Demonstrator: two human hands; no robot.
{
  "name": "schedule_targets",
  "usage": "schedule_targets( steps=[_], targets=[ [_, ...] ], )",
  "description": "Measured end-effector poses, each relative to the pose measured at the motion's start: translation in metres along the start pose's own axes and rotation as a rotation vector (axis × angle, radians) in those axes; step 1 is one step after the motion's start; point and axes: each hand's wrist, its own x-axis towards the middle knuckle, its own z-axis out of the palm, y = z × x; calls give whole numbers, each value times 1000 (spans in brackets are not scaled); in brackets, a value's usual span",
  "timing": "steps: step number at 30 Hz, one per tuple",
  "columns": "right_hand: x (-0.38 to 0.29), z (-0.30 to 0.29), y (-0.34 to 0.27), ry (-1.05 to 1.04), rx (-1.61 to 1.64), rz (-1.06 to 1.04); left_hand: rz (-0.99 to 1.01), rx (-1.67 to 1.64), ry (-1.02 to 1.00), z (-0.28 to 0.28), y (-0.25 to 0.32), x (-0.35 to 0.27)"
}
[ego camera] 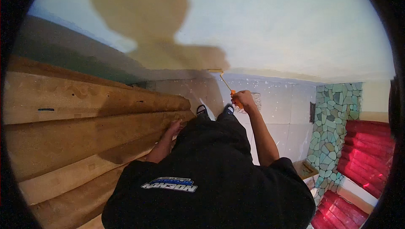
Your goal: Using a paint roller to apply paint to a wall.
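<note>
My right hand (243, 100) is closed around the orange handle of a small paint roller (226, 81), right of centre. The roller's yellowish head lies along the base of the pale wall (269, 32), close above the tiled floor. Whether the head touches the wall, I cannot tell. My left hand (175, 127) hangs by my left hip, beside the brown wooden boards or steps. Its fingers are partly hidden and blurred, so I cannot tell if it holds anything.
Brown stepped boards (95, 127) fill the left side. Pale floor tiles (275, 102) bear white specks. At the right are green stone paving (329, 127), red folded material (367, 153) and an open box (305, 169). My shadow falls on the wall and boards.
</note>
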Motion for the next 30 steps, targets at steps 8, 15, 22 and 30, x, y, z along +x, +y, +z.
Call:
schedule_targets(
  steps=[8, 15, 22, 30],
  targets=[
    [68, 6, 21, 24, 134, 46, 199, 81, 96, 21, 11, -48],
    [31, -11, 30, 29, 176, -11, 52, -17, 138, 34, 27, -73],
    [-40, -22, 19, -3, 107, -101, 230, 17, 187, 28, 29, -56],
    [1, -19, 20, -10, 99, -34, 242, 207, 99, 24, 29, -30]
  ],
)
